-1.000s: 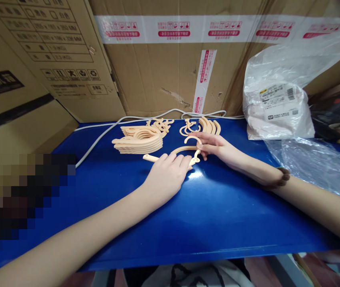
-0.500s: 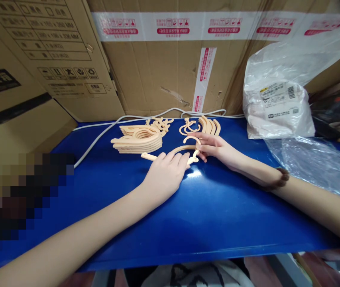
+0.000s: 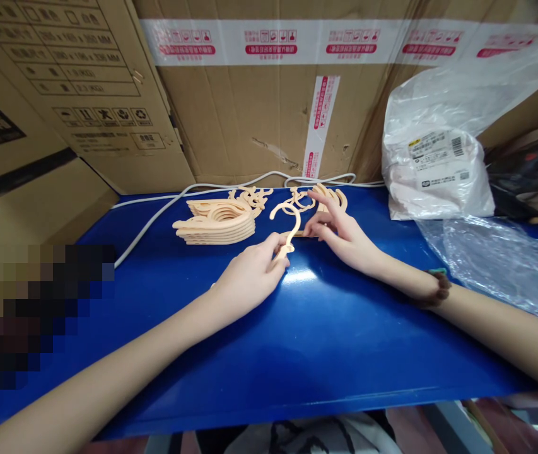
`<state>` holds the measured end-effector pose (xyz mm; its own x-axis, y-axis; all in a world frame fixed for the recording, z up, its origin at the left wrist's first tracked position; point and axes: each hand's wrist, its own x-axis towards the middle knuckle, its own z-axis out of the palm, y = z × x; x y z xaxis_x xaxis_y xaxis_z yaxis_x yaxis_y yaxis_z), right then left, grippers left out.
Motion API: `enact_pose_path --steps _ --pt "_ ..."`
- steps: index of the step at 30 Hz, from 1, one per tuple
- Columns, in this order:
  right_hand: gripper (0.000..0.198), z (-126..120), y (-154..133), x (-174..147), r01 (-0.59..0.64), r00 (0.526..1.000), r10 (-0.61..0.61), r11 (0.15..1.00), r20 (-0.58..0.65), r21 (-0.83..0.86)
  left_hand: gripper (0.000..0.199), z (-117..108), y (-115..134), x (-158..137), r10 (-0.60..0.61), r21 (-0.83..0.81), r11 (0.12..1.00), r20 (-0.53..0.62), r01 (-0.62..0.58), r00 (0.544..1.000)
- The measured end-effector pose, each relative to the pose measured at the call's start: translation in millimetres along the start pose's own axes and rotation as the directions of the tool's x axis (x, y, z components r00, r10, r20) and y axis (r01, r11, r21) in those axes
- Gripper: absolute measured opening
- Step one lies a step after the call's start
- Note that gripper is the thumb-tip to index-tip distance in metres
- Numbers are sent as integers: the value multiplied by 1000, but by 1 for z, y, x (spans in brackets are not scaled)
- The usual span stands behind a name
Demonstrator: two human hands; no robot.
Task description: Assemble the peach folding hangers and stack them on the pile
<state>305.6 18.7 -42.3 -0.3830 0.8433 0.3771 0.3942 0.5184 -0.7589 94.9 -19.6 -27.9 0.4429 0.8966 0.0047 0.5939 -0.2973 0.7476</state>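
Note:
My left hand (image 3: 255, 268) is closed round a beige plastic hanger piece. Its curved hook (image 3: 295, 222) rises above my fingertips, and most of its arm is hidden by the hand. To the right, my right hand (image 3: 342, 236) has its fingers apart, the index finger stretched toward the curved hanger arms (image 3: 339, 197) at the back. A thin beige strip (image 3: 299, 234) shows between the two hands, partly behind my right fingers; whether they touch it I cannot tell. Several loose hooks (image 3: 301, 197) lie just behind.
Stacked folded hangers (image 3: 216, 230) sit left on the blue table (image 3: 269, 353), with more loose hooks (image 3: 254, 200) behind them. A white cable (image 3: 155, 224) runs along the back by cardboard boxes (image 3: 245, 120). At right are a white plastic bag (image 3: 439, 183) and clear film (image 3: 500, 265).
My left hand has turned and now grips the hanger piece near the base of its hook, which has shifted left. My right hand has let go of the hook and spread its fingers.

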Motion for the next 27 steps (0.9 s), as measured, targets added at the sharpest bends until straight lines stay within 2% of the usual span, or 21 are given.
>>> enact_pose_path --steps 1,3,7,11,13,19,27 --pt "56 0 1 -1 53 999 -52 993 11 -103 15 -1 -2 2 -30 -99 995 11 31 999" --pt "56 1 2 -4 125 992 -112 956 64 -266 18 -1 -6 6 -48 -189 981 24 51 999" --pt "45 2 0 -7 159 986 -109 864 129 -478 26 -2 -10 13 -85 -372 923 45 96 995" --pt "35 3 -3 -7 176 984 -114 762 138 -623 21 -6 -7 15 -153 -502 849 60 162 986" --pt "31 3 -4 -7 205 978 -126 718 166 -665 19 -7 -6 14 -186 -552 811 71 194 980" --pt "34 6 -3 -6 294 955 -157 614 251 -732 19 -9 -7 16 -271 -651 716 72 251 960" --pt "29 9 -4 -8 284 956 -117 608 270 -741 11 -11 -8 17 -287 -698 668 77 257 955"
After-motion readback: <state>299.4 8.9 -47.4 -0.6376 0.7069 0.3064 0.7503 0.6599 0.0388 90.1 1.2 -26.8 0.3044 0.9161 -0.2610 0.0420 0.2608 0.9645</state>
